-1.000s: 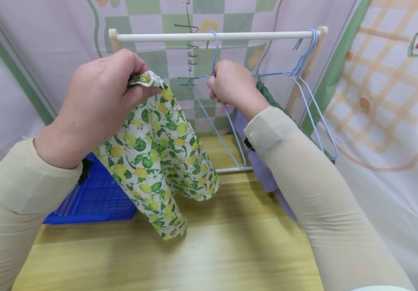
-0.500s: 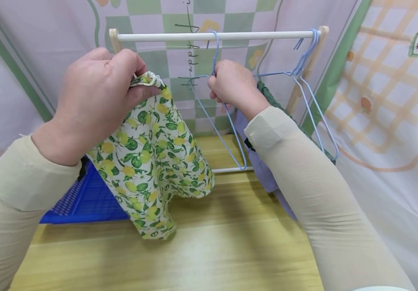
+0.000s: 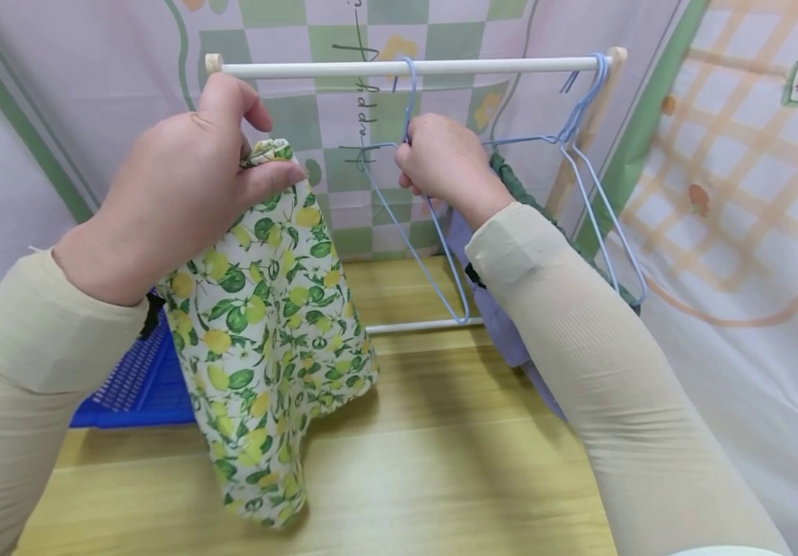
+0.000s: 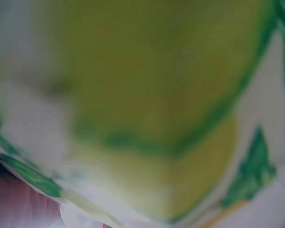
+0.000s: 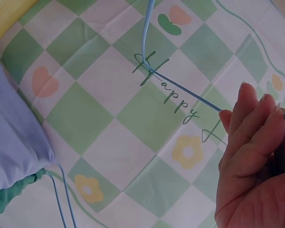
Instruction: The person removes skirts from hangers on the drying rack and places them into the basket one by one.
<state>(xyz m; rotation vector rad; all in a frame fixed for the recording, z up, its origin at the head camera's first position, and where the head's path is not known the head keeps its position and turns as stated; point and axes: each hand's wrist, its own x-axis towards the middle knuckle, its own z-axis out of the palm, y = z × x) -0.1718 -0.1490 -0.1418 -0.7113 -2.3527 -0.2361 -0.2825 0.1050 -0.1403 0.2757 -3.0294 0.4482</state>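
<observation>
White cotton shorts (image 3: 260, 332) with a yellow lemon and green leaf print hang from my left hand (image 3: 163, 193). Its thumb and fingers pinch the gathered waistband, and the legs dangle above the wooden surface. In the left wrist view the printed fabric (image 4: 166, 85) fills nearly everything, blurred up close. My right hand (image 3: 448, 162) holds a light blue wire hanger (image 3: 412, 89) just under its hook, which sits over the white rail (image 3: 496, 67). From the right wrist view, curled fingers (image 5: 249, 142) grip the hanger's wire (image 5: 180, 86).
A blue plastic basket (image 3: 135, 401) stands at the left, partly behind the shorts. Other blue hangers (image 3: 573, 127) crowd the rack's right end, where a lilac garment (image 3: 503, 332) and a dark green one (image 3: 506, 176) hang. The wooden tabletop (image 3: 406, 479) lies below.
My left hand has shifted slightly left, and the shorts have swung left and down with it, covering more of the basket. The right hand and hanger stay put.
</observation>
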